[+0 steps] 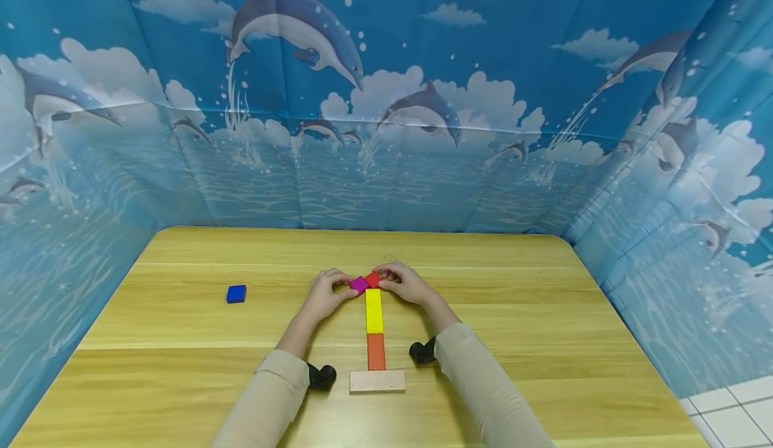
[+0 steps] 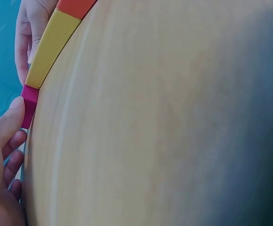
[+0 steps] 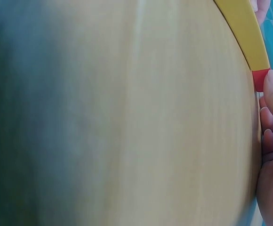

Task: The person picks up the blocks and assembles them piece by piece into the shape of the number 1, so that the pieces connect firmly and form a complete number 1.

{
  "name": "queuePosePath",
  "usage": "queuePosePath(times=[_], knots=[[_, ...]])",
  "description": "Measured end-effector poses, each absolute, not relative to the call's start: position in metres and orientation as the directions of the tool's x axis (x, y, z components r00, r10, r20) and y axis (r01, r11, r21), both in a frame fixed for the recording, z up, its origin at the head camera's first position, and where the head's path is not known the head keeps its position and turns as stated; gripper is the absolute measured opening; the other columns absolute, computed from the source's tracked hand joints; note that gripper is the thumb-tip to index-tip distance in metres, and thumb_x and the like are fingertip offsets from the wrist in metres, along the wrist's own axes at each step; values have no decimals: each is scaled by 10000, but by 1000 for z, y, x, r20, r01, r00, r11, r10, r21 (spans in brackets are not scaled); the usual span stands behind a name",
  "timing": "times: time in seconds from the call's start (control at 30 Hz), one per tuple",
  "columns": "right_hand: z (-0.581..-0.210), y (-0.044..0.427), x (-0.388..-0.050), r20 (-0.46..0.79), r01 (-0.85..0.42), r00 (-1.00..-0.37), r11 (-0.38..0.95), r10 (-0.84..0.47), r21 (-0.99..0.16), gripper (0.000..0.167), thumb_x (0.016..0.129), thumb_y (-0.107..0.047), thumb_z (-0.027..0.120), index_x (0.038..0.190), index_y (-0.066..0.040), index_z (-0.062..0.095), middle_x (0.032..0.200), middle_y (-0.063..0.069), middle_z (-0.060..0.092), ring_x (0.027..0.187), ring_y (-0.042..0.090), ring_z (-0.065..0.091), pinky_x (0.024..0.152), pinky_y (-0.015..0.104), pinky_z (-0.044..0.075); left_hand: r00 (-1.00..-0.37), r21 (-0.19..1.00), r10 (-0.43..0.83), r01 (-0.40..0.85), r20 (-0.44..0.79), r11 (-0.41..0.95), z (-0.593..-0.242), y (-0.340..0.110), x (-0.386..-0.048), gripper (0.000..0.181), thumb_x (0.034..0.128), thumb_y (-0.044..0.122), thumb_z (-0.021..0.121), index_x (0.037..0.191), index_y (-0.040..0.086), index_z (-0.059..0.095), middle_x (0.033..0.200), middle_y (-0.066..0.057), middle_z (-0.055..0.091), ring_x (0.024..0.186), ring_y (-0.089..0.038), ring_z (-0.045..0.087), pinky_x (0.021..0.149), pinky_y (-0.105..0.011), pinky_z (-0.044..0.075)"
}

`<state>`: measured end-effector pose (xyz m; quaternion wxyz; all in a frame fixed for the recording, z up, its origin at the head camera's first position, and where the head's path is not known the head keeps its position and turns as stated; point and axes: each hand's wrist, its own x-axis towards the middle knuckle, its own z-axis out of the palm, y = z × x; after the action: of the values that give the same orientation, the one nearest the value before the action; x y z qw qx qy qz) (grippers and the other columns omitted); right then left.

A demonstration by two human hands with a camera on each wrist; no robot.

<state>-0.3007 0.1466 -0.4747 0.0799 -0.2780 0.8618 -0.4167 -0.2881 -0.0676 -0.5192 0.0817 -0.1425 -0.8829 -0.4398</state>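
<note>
At the far end of a line of blocks, my left hand (image 1: 326,292) pinches a magenta block (image 1: 359,285) between thumb and fingers. Opposite it, my right hand (image 1: 406,283) holds a small red block (image 1: 373,279) the same way. Both blocks sit angled, side by side, just beyond the yellow block (image 1: 374,311). An orange-red block (image 1: 376,352) continues the line toward me, ending near a plain wooden block (image 1: 377,381) laid crosswise. In the left wrist view, the thumb presses the magenta block (image 2: 29,106); in the right wrist view, the thumb is on the red block (image 3: 260,80).
A blue block (image 1: 236,294) lies apart on the left of the wooden table (image 1: 513,287). Black wrist devices (image 1: 322,377) stick out by both sleeves. A dolphin-printed curtain (image 1: 386,186) hangs behind the table and along its sides.
</note>
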Motion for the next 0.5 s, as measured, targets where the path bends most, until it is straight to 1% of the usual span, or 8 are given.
queuePosePath(times=[0.5], knots=[[-474,147,-301,95,-409,-829,483,-551,-774,298,901,-16,535,1186,72,539,986,232,523,842,264,458,755,316,397,-948,765,178,318,264,561,-520,-67,-289,237,746,194,751,943,71,703,883,-10,638,875,-208,532,893,-453,296]])
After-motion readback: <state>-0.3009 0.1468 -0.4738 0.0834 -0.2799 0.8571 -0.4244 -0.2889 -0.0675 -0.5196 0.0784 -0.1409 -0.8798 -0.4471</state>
